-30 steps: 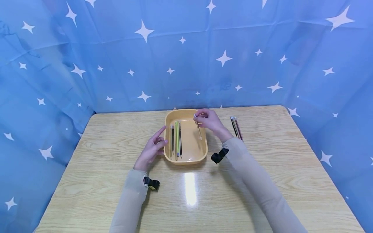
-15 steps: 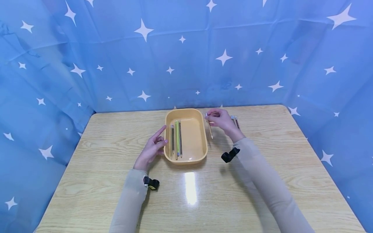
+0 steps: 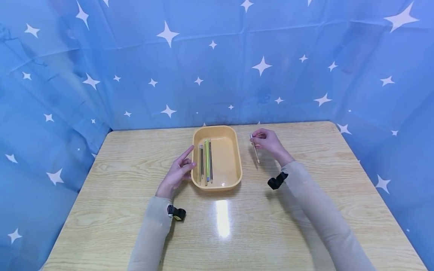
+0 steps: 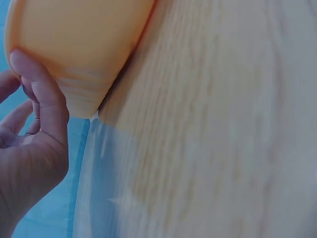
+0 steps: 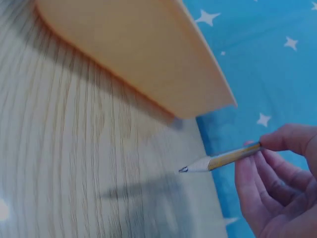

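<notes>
A pale orange plastic tray stands on the table, with several pencils lying side by side along its left half. My left hand holds the tray's left rim, thumb at the edge and index finger stretched along it. In the left wrist view the thumb bends against the tray wall. To the tray's right, my right hand pinches a pencil between thumb and fingers. The pencil's sharpened tip points down over the table, and its shadow falls on the wood.
The light wooden table reaches back to a blue curtain with white stars. Bright glare shows on the wood in front of the tray. The pencils seen earlier on the right are hidden by my right hand and arm.
My right hand has carried its pencil from over the tray's right side out to the right, above the table. My left hand stays at the rim.
</notes>
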`<action>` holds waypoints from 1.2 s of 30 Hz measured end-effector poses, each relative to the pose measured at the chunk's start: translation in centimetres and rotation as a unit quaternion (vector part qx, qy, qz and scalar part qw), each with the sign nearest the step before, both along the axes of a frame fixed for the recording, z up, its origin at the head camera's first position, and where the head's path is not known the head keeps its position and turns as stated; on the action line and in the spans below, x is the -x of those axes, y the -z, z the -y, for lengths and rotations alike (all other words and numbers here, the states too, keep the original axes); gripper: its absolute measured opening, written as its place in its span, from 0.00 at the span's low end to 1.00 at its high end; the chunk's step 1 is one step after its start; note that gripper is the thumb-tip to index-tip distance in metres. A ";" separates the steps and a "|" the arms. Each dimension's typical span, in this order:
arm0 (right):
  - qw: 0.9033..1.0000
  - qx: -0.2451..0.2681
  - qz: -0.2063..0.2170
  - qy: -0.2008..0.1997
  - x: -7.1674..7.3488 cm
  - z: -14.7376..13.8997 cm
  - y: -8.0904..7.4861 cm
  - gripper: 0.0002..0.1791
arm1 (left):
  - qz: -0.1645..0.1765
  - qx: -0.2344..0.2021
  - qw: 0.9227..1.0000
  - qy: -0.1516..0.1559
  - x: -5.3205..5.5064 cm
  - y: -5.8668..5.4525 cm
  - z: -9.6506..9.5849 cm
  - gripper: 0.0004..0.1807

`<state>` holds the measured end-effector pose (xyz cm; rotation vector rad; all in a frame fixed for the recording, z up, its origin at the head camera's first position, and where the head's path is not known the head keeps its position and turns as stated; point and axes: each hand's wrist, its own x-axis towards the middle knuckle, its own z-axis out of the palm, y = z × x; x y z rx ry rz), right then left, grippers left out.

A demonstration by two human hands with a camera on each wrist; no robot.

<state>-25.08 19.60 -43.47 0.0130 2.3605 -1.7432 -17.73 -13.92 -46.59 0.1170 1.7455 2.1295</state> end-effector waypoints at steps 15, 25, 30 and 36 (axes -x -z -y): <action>0.999 -0.034 0.006 0.015 2.0 -4.6 1.8 0.18 | -0.004 0.008 1.000 -0.003 0.1 0.0 0.1 0.36; 0.995 -0.083 0.011 0.049 3.3 -6.4 3.7 0.16 | -0.004 0.022 1.000 0.003 0.2 0.2 0.0 0.36; 0.992 -0.112 -0.008 0.059 3.6 -6.6 4.1 0.16 | -0.003 0.020 1.000 0.001 0.2 0.2 0.0 0.36; 0.986 -0.138 -0.036 0.084 3.8 -6.5 4.5 0.14 | -0.005 0.020 1.000 -0.002 0.2 0.2 0.0 0.36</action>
